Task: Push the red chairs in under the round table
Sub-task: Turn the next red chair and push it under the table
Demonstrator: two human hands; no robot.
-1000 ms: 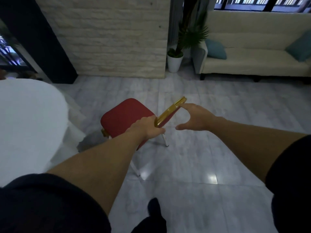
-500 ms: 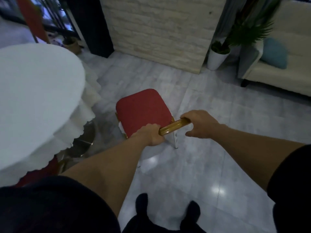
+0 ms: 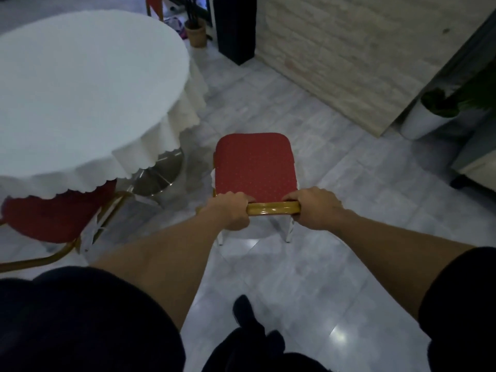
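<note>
A red chair (image 3: 255, 162) with a gold frame stands on the grey tiled floor, right of the round table (image 3: 80, 84), which wears a white scalloped cloth. My left hand (image 3: 232, 210) and my right hand (image 3: 314, 208) both grip the gold top rail of its backrest (image 3: 272, 208), one at each end. The seat is apart from the table's edge and faces away from me. A second red chair (image 3: 51, 213) sits partly under the cloth at the lower left. The table's steel base (image 3: 158, 173) shows below the cloth.
A stone-clad wall (image 3: 362, 55) runs behind the chair at the upper right. A white potted plant (image 3: 421, 119) and a sofa corner (image 3: 477, 157) stand at the right. A dark pillar (image 3: 233, 25) and a small pot (image 3: 196, 33) are at the back. My feet (image 3: 252, 326) are below.
The view has swung left, so the table fills more of the frame. The chair now stands square in front of me, and my right hand has closed fully on the backrest rail.
</note>
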